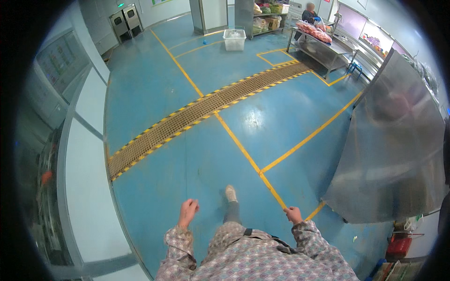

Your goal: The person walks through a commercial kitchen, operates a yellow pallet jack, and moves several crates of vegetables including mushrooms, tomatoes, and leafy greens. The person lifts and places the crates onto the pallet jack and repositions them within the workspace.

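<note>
My left hand hangs in front of me over the blue floor, its fingers curled in and nothing visible in them. To the right, my right hand is held at about the same height, closed into a loose fist, with no object showing in it. Both forearms are in patterned sleeves. Neither hand touches anything. Between them, one shoe is stepped forward on the floor.
A drain grating with yellow-black edges crosses the floor. A large metal sheet-like panel stands at right, a glazed wall at left. Farther off are a white tub, shelves, and a co-worker at a metal table with bags.
</note>
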Motion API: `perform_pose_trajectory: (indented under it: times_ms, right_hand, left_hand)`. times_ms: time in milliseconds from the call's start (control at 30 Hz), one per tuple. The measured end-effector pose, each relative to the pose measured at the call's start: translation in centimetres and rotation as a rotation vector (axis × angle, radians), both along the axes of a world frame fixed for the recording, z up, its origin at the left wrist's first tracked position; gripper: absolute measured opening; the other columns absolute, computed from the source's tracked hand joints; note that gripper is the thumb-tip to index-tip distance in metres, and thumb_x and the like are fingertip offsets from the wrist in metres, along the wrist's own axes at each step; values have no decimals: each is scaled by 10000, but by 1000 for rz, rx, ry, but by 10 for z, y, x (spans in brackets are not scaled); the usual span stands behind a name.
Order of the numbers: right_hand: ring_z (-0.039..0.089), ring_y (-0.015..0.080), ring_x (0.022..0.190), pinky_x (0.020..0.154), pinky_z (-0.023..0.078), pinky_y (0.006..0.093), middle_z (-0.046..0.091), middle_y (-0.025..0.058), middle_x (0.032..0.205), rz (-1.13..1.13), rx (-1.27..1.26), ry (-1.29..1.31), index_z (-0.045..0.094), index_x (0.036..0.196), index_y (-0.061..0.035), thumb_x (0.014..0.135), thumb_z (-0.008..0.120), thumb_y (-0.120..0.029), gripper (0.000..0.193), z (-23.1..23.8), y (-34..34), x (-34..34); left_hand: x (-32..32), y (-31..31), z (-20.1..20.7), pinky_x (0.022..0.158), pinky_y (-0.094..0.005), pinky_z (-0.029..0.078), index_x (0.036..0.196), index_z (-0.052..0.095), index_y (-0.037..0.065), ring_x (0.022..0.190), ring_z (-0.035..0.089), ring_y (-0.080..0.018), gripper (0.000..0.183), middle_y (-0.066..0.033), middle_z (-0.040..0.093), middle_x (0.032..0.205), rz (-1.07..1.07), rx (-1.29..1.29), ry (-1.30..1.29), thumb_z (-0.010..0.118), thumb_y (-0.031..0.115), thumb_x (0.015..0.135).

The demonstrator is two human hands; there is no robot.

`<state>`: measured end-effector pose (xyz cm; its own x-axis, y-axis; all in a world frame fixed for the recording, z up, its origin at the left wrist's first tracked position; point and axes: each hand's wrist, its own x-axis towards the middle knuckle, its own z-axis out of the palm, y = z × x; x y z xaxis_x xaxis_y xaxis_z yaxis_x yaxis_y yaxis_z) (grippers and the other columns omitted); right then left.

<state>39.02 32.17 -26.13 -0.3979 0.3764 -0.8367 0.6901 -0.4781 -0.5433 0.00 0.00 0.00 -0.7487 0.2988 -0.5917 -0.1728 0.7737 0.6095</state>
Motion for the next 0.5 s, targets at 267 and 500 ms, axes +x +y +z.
perform_pose_trajectory:
  times_ms: [267, 500]
  right_hand:
    - [643, 227, 575, 558, 507, 409, 687, 120, 665, 303, -39, -202, 739, 803, 46, 878, 784, -337, 393, 6, -19, 68]
    - [716, 270, 759, 730, 543, 458, 732, 236, 812, 132, 106, -150, 768, 1011, 46, 902, 729, -444, 504, -1, -56, 123]
  left_hand:
    - [-40, 284, 145, 799, -306, 466, 914, 605, 16, 804, 550, -151, 302, -39, 597, 830, -249, 709, 36, 512, 258, 1068]
    - [38, 380, 306, 752, -342, 479, 962, 653, 16, 839, 593, -208, 342, -153, 633, 1011, -825, 1156, 97, 527, 324, 1042]
